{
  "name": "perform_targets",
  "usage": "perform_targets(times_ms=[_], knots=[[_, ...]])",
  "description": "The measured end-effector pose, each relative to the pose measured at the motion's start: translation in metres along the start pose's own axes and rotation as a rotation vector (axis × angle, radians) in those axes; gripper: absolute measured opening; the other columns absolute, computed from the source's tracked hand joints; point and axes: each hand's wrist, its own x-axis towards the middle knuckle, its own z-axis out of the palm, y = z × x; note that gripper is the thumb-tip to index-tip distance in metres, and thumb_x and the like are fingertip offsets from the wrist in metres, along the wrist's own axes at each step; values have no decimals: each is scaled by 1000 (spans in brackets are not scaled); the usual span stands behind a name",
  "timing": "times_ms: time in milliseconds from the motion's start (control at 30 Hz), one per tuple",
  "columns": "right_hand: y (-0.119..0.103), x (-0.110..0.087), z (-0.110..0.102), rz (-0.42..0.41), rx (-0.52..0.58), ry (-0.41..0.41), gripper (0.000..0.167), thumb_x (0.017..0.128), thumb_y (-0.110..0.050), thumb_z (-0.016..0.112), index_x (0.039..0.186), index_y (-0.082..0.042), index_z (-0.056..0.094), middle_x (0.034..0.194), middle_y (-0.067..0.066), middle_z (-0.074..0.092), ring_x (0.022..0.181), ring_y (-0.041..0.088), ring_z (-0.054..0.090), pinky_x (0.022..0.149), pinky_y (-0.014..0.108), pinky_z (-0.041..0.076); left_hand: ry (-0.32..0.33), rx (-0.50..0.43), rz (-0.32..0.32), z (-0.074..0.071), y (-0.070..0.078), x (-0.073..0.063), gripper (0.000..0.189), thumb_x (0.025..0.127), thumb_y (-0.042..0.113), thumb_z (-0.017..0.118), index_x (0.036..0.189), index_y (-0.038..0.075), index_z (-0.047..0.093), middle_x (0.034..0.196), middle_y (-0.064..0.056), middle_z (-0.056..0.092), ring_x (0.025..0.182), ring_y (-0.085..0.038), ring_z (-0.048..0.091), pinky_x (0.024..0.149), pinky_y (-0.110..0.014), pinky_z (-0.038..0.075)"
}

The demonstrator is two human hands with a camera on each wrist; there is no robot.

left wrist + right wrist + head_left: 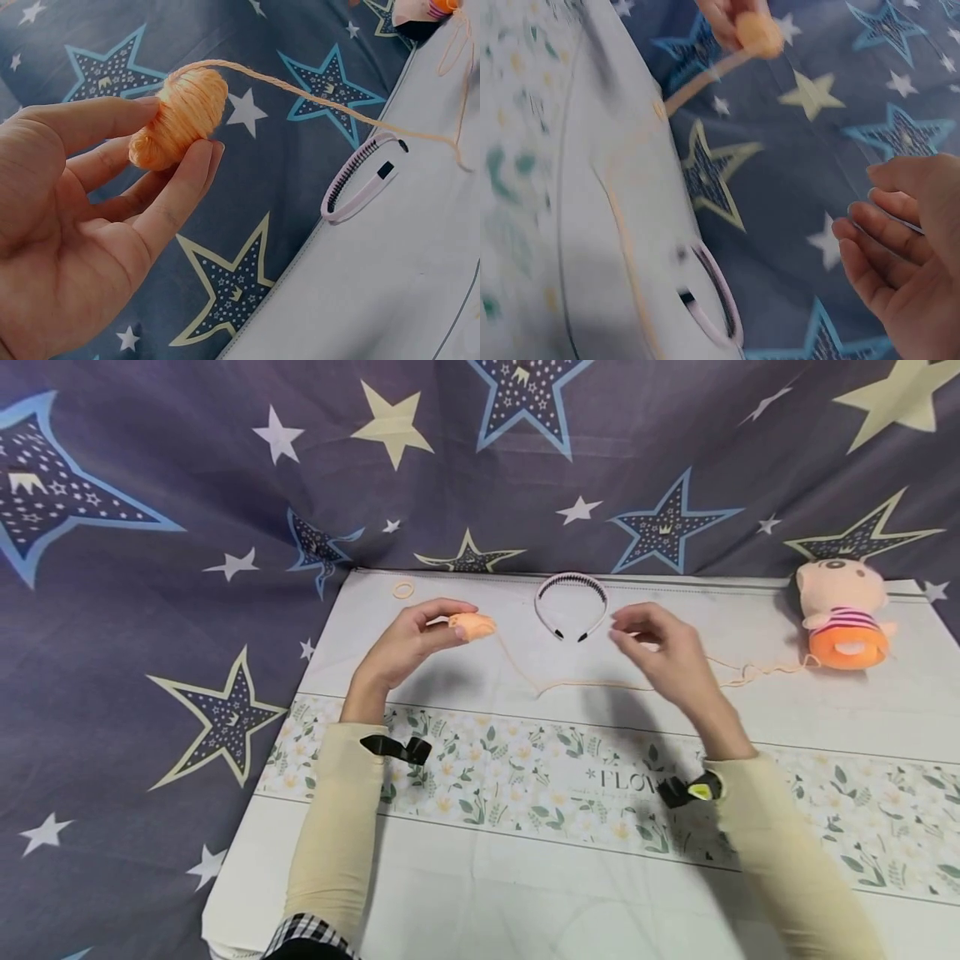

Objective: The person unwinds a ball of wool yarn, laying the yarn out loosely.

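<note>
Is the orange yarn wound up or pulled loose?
Some of each: a wound bundle sits pinched in the left hand, while a loose strand trails from it across the table.

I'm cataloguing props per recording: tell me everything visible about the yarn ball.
The yarn ball looks light orange and fibrous, wound into a compact, oblong bundle with visible strand lines. The left hand pinches it, raised above the table. A loose strand trails from it down to the table.
</note>
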Motion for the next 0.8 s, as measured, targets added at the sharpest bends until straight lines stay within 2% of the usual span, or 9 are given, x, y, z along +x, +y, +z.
perform_targets(times_ms=[200, 333, 433, 567, 800], knots=[[-10, 9, 43, -43, 59, -87, 21, 90, -8, 67, 109, 0, 64, 99, 13, 70, 86, 10, 63, 83, 21, 52, -8, 17, -3, 5, -2, 3, 36, 89, 8, 67, 124, 5, 61, 121, -7, 60, 98, -15, 62, 84, -25, 49], [-28, 10, 62, -20, 93, -146, 22, 90, -6, 65, 111, 2, 62, 103, 18, 69, 91, 25, 64, 86, 36, 53, -22, 27, 9, 8, -3, 5, 36, 90, 8, 66, 124, 3, 60, 122, -8, 61, 98, -14, 63, 85, -27, 50], [-45, 10, 71, 7, 117, -184, 21, 91, -5, 64, 109, 4, 63, 105, 20, 67, 92, 31, 64, 86, 41, 52, -33, 46, 10, 10, -3, 6, 36, 90, 9, 66, 125, 3, 60, 123, -9, 61, 99, -15, 64, 87, -29, 50], [-58, 10, 79, 10, 140, -199, 16, 91, -6, 63, 104, 5, 64, 102, 19, 67, 90, 29, 63, 83, 38, 53, -41, 67, 6, 12, -3, 6, 35, 91, 11, 65, 125, 4, 60, 123, -9, 62, 101, -16, 64, 88, -31, 50], [-58, 9, 86, 16, 181, -186, 11, 92, -5, 62, 98, 4, 64, 94, 19, 67, 80, 32, 62, 66, 21, 48, -44, 59, -5, 12, -3, 5, 36, 91, 10, 65, 126, 4, 59, 121, -10, 62, 103, -16, 64, 89, -31, 50]])
